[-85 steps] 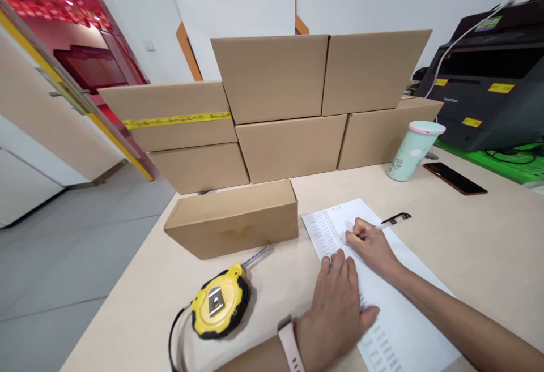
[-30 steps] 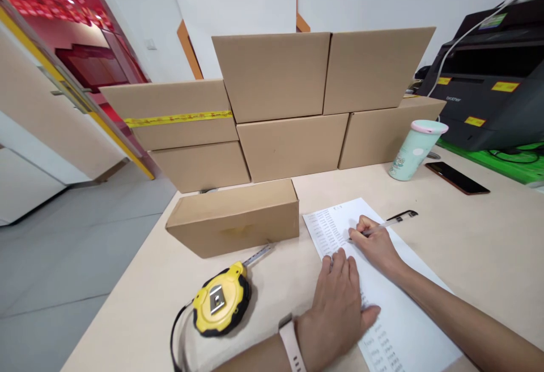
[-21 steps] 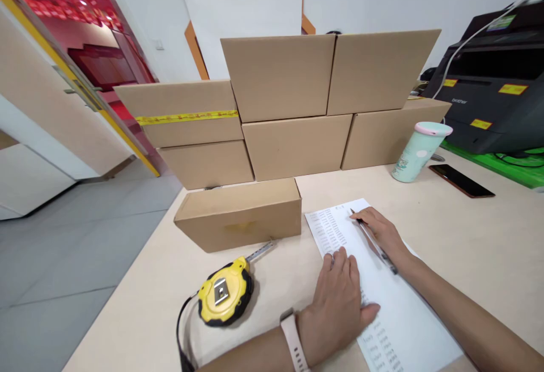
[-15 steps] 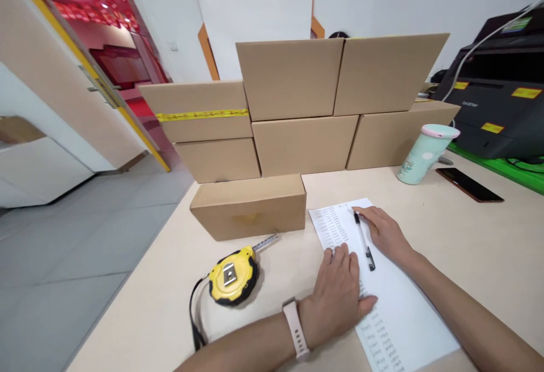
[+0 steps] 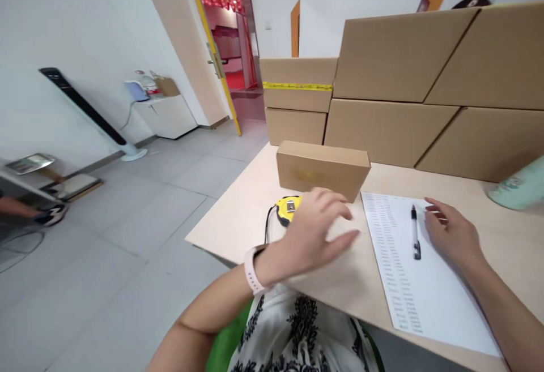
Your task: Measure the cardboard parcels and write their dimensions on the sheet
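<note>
My left hand [image 5: 317,227], with a pale pink watch band [image 5: 254,270] on the wrist, is raised over the table with its fingers apart and nothing in them. Behind it, partly covered, lies a yellow and black tape measure [image 5: 285,210] with a dark strap. My right hand [image 5: 453,230] rests on the right edge of a printed sheet of paper [image 5: 442,293], fingers loosely bent and holding nothing. Just left of those fingers a black-capped clear pen [image 5: 415,233] lies on the sheet. A small cardboard box [image 5: 321,171] stands beyond the tape measure.
Stacked cardboard boxes [image 5: 391,128] line the table's back, one with a yellow tape strip [image 5: 297,86]. A mint tumbler [image 5: 518,188] stands at right. Left are the table edge, tiled floor [image 5: 127,281], a tower fan [image 5: 89,108] and a person's shoe [image 5: 53,213].
My left hand has lifted off the paper and moved left to the tape measure. My right hand stays by the pen. The view has swung left, showing more floor.
</note>
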Action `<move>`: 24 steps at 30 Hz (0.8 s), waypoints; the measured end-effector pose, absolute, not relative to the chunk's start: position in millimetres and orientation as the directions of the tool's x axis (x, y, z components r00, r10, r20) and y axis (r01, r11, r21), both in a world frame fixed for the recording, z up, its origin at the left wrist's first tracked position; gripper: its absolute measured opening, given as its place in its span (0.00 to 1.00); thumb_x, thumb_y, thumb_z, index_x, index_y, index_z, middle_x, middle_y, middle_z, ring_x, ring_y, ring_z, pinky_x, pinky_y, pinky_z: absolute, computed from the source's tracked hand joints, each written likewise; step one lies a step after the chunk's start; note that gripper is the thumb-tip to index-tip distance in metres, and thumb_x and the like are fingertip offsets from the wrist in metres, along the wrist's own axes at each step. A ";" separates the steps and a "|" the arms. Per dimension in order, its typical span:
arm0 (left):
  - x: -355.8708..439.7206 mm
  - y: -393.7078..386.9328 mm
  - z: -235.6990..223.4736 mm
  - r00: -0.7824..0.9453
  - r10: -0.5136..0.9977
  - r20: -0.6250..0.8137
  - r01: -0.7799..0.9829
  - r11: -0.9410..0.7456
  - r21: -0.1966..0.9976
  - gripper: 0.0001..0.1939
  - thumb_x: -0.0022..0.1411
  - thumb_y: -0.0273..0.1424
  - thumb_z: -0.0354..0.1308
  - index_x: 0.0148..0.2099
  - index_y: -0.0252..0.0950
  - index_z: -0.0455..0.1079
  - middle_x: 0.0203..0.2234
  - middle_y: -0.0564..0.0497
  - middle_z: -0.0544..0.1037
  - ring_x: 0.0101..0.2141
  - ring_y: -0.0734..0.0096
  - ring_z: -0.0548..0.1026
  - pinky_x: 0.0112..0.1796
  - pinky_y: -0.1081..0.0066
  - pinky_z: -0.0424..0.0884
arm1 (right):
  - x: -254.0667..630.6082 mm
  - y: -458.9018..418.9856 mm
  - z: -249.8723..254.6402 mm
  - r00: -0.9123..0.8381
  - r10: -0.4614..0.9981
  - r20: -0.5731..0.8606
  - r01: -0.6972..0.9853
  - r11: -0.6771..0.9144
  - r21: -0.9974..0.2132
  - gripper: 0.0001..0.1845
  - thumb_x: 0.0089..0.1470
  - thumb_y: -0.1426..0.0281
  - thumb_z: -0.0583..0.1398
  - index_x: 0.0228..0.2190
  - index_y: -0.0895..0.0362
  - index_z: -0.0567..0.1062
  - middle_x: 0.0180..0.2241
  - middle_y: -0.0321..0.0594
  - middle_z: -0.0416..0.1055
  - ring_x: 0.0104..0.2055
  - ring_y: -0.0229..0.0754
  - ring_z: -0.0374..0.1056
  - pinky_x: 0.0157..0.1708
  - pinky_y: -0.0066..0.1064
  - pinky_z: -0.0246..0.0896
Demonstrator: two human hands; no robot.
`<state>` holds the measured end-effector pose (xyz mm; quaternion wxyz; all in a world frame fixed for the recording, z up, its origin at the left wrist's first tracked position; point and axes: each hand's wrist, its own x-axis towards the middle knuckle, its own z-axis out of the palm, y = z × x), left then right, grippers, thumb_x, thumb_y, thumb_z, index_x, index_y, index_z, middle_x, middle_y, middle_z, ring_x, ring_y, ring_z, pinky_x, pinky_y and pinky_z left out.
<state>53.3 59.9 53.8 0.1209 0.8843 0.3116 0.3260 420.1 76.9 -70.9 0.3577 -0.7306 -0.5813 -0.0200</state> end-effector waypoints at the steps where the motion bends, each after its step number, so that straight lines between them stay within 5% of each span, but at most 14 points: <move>1: 34.8 63.1 45.9 0.519 0.702 0.487 0.535 -0.712 0.455 0.10 0.63 0.37 0.54 0.42 0.37 0.66 0.46 0.47 0.72 0.50 0.64 0.65 0.52 0.62 0.62 | 418.9 74.7 -64.3 0.343 0.815 0.467 0.853 -0.062 -0.518 0.20 0.53 0.65 0.55 0.47 0.52 0.73 0.41 0.47 0.74 0.34 0.51 0.72 0.35 0.41 0.65; 7: -40.6 85.3 -5.0 0.407 0.855 0.321 0.654 -0.518 0.551 0.45 0.45 0.36 0.69 0.62 0.34 0.51 0.59 0.37 0.58 0.59 0.49 0.55 0.57 0.49 0.57 | 388.2 53.2 -3.5 0.454 0.675 0.582 0.819 -0.059 -0.571 0.19 0.57 0.59 0.53 0.48 0.46 0.73 0.44 0.46 0.72 0.42 0.59 0.70 0.37 0.49 0.63; 11: -35.4 103.5 -24.5 0.446 0.867 0.224 0.618 -0.479 0.623 0.53 0.42 0.39 0.70 0.65 0.33 0.45 0.60 0.36 0.58 0.59 0.49 0.57 0.56 0.51 0.59 | 343.6 46.7 20.7 0.313 0.697 0.645 0.866 0.069 -0.495 0.16 0.56 0.61 0.55 0.44 0.51 0.74 0.41 0.48 0.74 0.35 0.52 0.71 0.28 0.41 0.63; 14: -22.4 115.5 -32.3 0.439 0.878 0.192 0.590 -0.442 0.676 0.53 0.39 0.38 0.70 0.64 0.31 0.49 0.56 0.35 0.63 0.56 0.48 0.62 0.54 0.50 0.61 | 310.6 52.5 20.1 0.044 0.741 0.670 0.881 0.287 -0.376 0.13 0.57 0.63 0.54 0.41 0.52 0.74 0.40 0.46 0.74 0.32 0.47 0.70 0.25 0.35 0.63; 17: -17.3 118.7 -34.4 0.428 0.881 0.200 0.540 -0.427 0.726 0.45 0.38 0.33 0.70 0.59 0.33 0.59 0.50 0.39 0.69 0.51 0.49 0.66 0.52 0.49 0.62 | 285.1 69.2 17.0 -0.178 0.666 0.724 0.883 0.433 -0.182 0.13 0.58 0.65 0.54 0.42 0.52 0.74 0.41 0.44 0.74 0.43 0.49 0.69 0.39 0.39 0.66; 20: -22.4 111.4 -30.1 0.397 0.893 0.211 0.461 -0.393 0.796 0.41 0.37 0.32 0.69 0.56 0.34 0.63 0.48 0.42 0.71 0.49 0.50 0.67 0.52 0.50 0.62 | 266.3 95.9 23.7 -0.305 0.601 0.739 0.890 0.457 -0.004 0.16 0.59 0.65 0.54 0.48 0.52 0.72 0.48 0.46 0.71 0.52 0.51 0.64 0.50 0.44 0.60; 24: -37.6 93.4 -13.5 0.448 0.875 0.183 0.238 -0.314 0.919 0.34 0.45 0.38 0.66 0.55 0.36 0.65 0.46 0.45 0.74 0.44 0.57 0.72 0.46 0.59 0.69 | 249.0 142.0 43.4 -0.361 0.676 0.642 0.919 0.376 0.121 0.28 0.59 0.54 0.52 0.56 0.54 0.66 0.59 0.52 0.62 0.60 0.57 0.56 0.53 0.49 0.54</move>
